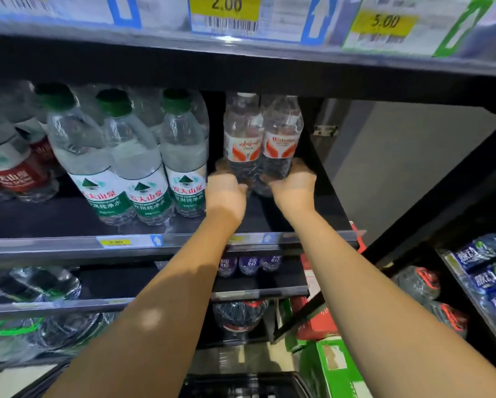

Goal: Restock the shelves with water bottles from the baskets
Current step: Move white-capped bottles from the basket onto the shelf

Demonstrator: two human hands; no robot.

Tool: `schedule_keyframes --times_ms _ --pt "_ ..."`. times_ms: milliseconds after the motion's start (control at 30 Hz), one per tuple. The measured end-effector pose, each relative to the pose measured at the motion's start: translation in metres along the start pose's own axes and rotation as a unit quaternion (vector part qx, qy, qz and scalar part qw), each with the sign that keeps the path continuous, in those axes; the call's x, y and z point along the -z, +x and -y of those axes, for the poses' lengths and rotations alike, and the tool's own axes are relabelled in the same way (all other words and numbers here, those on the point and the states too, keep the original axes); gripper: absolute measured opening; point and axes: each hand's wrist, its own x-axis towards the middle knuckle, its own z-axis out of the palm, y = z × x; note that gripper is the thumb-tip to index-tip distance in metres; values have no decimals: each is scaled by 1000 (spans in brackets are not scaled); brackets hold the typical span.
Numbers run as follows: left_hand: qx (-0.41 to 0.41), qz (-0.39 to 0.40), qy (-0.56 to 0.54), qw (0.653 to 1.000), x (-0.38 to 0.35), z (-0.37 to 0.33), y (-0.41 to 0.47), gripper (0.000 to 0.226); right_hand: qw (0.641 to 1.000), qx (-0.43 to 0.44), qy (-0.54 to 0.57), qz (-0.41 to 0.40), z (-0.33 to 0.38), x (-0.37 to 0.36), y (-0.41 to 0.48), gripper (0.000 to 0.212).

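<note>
Two clear water bottles with red-and-white labels stand side by side at the right end of the black shelf point(321, 214). My left hand point(226, 191) grips the base of the left bottle point(242, 130). My right hand point(294, 188) grips the base of the right bottle point(282, 130). Both arms reach up and forward from the bottom of the view. A black basket point(241, 383) shows at the bottom edge, its contents hidden.
Green-capped bottles point(137, 156) stand left of my hands, red-labelled ones point(11, 168) further left. Price tags line the shelf above point(226, 12). Lower shelves hold purple-labelled bottles point(248, 264) and large jugs point(34, 285). Blue-labelled packs point(488, 271) fill a rack at right. Green and red cartons point(336, 366) sit on the floor.
</note>
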Motion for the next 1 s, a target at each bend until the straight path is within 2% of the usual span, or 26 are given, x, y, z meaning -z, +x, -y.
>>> schedule_keyframes --times_ms 233,500,767,833,933,1000 --pt "-7 -18 11 1000 -17 1 42 31 999 29 -28 -36 -3 -22 37 42" --pt "-2 -65 -212 975 -33 9 65 47 994 70 -6 -89 -9 -35 55 39" --pt "36 -38 -196 979 -35 3 82 41 994 53 38 -85 -4 -40 62 38" --pt "44 -20 -185 982 -34 2 81 47 997 30 36 -60 0 -36 60 45" --pt "78 5 -129 989 -29 -2 64 65 997 -57 42 9 8 -22 46 72" --pt "46 22 -111 993 -21 -5 38 52 996 -70 27 40 10 -8 26 79"
